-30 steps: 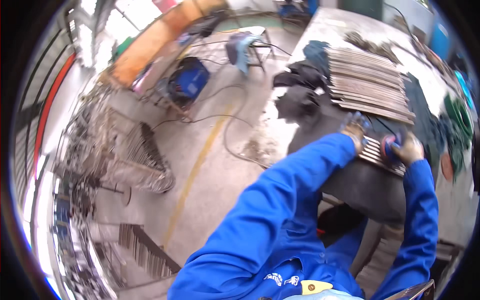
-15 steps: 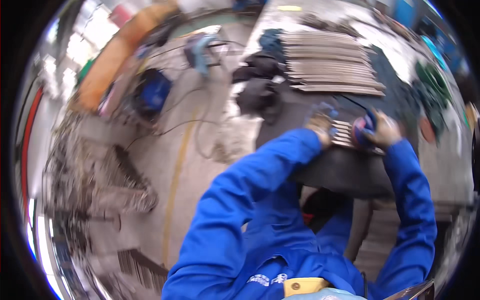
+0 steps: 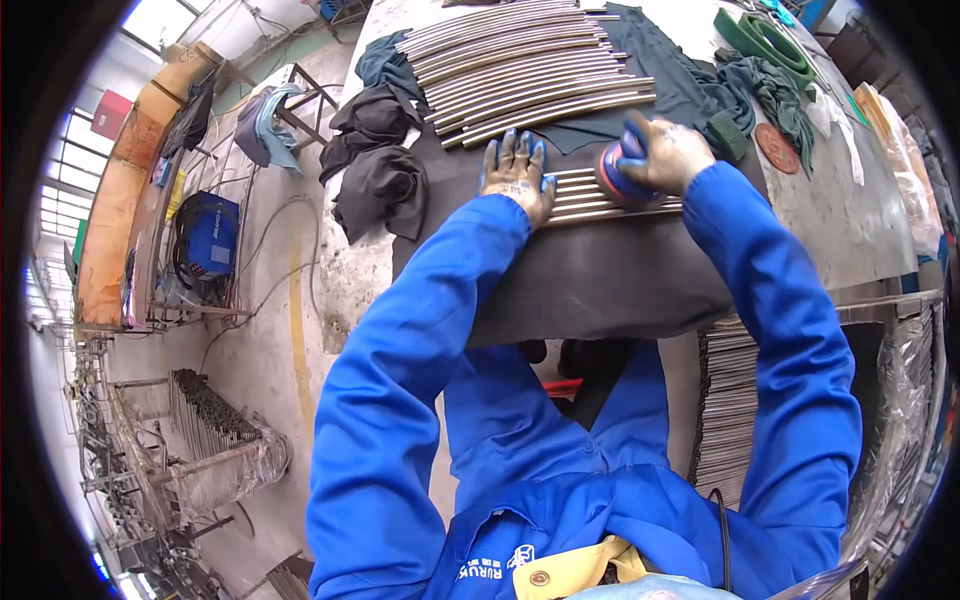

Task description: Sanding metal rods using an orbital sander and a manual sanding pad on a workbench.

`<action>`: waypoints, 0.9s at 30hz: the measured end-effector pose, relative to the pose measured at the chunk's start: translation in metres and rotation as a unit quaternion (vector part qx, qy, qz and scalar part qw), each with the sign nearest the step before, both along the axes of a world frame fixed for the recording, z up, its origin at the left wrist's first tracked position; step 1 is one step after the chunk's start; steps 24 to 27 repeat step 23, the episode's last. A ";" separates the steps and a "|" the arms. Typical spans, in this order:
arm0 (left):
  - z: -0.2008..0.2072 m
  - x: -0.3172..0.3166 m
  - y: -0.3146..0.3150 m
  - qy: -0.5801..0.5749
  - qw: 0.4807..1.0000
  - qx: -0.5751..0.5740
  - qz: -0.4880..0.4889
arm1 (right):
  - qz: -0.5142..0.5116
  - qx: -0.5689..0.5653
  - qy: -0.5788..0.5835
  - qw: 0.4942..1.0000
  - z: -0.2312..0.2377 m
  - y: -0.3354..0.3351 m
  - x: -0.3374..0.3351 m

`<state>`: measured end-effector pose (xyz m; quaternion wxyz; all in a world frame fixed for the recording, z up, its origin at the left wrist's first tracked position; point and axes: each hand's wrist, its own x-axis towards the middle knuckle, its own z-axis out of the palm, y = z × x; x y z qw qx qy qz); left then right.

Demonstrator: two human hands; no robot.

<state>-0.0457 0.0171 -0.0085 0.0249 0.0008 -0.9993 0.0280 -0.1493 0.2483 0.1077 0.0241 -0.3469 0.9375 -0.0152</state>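
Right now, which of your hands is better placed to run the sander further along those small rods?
Probably the right hand: it grips the round sander on the short metal rods. The left hand lies flat on them, pinning their ends.

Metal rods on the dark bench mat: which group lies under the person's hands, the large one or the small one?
The small near group of shiny curved metal rods: the gloved left hand presses it flat, and the right hand holds a round sanding tool on it.
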 end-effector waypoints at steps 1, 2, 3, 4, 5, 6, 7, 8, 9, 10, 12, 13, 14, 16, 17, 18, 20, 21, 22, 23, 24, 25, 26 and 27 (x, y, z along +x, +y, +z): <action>0.002 -0.004 0.000 -0.008 1.000 -0.002 0.008 | -0.003 -0.002 0.003 1.000 0.000 -0.002 -0.005; 0.003 -0.007 0.000 -0.017 1.000 -0.003 0.015 | -0.005 -0.003 0.005 1.000 0.000 -0.004 -0.009; 0.003 -0.010 0.001 -0.025 0.999 -0.003 0.022 | -0.008 -0.003 0.008 1.000 -0.001 -0.004 -0.013; 0.003 -0.013 0.002 -0.034 0.999 -0.003 0.029 | -0.012 -0.003 0.010 1.000 -0.002 -0.003 -0.015; 0.003 -0.008 0.003 -0.039 0.999 0.001 0.030 | -0.010 0.001 0.005 1.000 -0.004 0.000 -0.012; 0.002 0.000 0.004 -0.039 0.999 0.010 0.013 | -0.003 0.014 0.003 1.000 -0.004 0.008 -0.005; 0.005 0.011 0.004 -0.037 0.999 0.018 -0.002 | 0.008 0.024 0.002 1.000 -0.001 0.017 0.003; 0.006 0.017 0.004 -0.034 0.999 0.027 -0.021 | 0.014 0.035 0.003 0.999 0.002 0.027 0.010; 0.006 0.020 0.004 -0.031 0.998 0.035 -0.040 | 0.021 0.046 0.004 0.999 0.002 0.033 0.012; 0.004 0.020 0.003 -0.032 0.998 0.037 -0.044 | 0.017 0.048 0.002 0.999 0.000 0.037 0.008; 0.002 0.015 0.001 -0.018 0.999 0.015 -0.043 | -0.020 0.054 -0.001 0.998 -0.001 0.039 -0.011; 0.001 0.012 0.000 -0.010 0.999 0.004 -0.041 | -0.037 0.056 -0.001 0.998 -0.001 0.040 -0.020; 0.000 0.009 0.000 -0.001 0.999 -0.008 -0.039 | -0.055 0.059 0.000 0.997 -0.001 0.042 -0.025; 0.001 0.005 0.000 -0.006 0.999 -0.010 -0.032 | -0.051 0.061 -0.009 0.997 0.003 0.035 -0.021; 0.002 0.002 0.000 -0.011 0.999 -0.016 -0.028 | -0.051 0.060 -0.017 0.997 0.006 0.029 -0.015; 0.004 -0.001 -0.001 -0.015 0.999 -0.021 -0.025 | -0.051 0.059 -0.026 0.997 0.008 0.021 -0.010; 0.005 -0.007 0.000 -0.020 0.999 -0.027 -0.027 | -0.056 0.057 -0.035 0.996 0.011 0.008 -0.002; 0.005 -0.010 -0.001 -0.025 0.999 -0.033 -0.021 | -0.041 0.059 -0.032 0.997 0.011 0.002 0.001; 0.003 -0.012 -0.003 -0.031 0.999 -0.040 -0.015 | -0.023 0.060 -0.029 0.997 0.012 -0.006 0.003; 0.001 -0.015 -0.005 -0.036 0.998 -0.046 -0.008 | -0.006 0.062 -0.026 0.998 0.012 -0.014 0.005; 0.001 -0.015 -0.005 -0.036 0.998 -0.046 -0.008 | -0.006 0.062 -0.026 0.998 0.012 -0.014 0.005; 0.001 -0.015 -0.005 -0.036 0.998 -0.046 -0.008 | -0.006 0.062 -0.026 0.998 0.012 -0.014 0.005; 0.001 -0.015 -0.005 -0.036 0.998 -0.046 -0.008 | -0.006 0.062 -0.026 0.998 0.012 -0.014 0.005; 0.001 -0.015 -0.005 -0.036 0.998 -0.046 -0.008 | -0.006 0.062 -0.026 0.998 0.012 -0.014 0.005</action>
